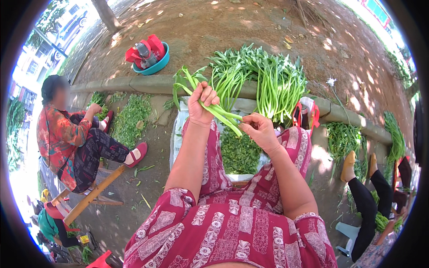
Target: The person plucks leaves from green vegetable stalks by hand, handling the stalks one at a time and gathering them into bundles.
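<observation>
My left hand (pixel 203 103) is closed around a small bunch of leafy green vegetable stalks (pixel 223 115), tilted with the leaves at upper left and the stem ends toward my right. At those ends my right hand (pixel 259 132) pinches with thumb and forefinger; the exact grip is partly hidden. Below both hands, between my knees, lies a heap of chopped or plucked greens (pixel 241 154) on a pale sheet (pixel 178 129). Beyond it, large bunches of long-stemmed greens (pixel 279 85) lean against the stone kerb, leaves pointing away from me.
A teal basin (pixel 163 65) with a red bag and a grey bottle stands past the kerb (pixel 134 83). To my left a person (pixel 67 129) sits on a wooden stool near scattered greens (pixel 132 117). At right are another person's legs (pixel 364 201) and more greens (pixel 343 142).
</observation>
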Tool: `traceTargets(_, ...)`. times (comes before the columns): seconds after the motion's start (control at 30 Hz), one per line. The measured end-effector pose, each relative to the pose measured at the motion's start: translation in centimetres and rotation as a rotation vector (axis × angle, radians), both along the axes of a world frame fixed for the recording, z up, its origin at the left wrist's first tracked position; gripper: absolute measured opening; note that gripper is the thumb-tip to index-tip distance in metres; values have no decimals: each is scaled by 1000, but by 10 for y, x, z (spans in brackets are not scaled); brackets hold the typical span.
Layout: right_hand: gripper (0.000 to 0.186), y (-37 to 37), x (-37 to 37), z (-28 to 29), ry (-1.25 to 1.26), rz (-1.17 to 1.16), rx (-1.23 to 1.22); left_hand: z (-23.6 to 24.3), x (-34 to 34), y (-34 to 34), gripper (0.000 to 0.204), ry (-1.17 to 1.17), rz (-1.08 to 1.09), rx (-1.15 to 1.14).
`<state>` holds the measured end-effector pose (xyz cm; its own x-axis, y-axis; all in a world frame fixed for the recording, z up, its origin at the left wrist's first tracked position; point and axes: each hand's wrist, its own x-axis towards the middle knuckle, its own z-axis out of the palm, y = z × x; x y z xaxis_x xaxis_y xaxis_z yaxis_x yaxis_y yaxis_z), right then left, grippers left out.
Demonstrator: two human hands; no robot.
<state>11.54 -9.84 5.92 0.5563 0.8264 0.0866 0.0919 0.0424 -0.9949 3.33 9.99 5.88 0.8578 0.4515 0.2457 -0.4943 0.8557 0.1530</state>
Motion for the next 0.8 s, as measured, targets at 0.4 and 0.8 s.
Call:
traceTargets(0.4,6,-2,1,1,-563,-224,-133,-8,12,-12,15,186,68,41)
traceTargets(0.8,7,4,2,-2,-674,-338,-76,-11,15,-14,15,224,86,-26)
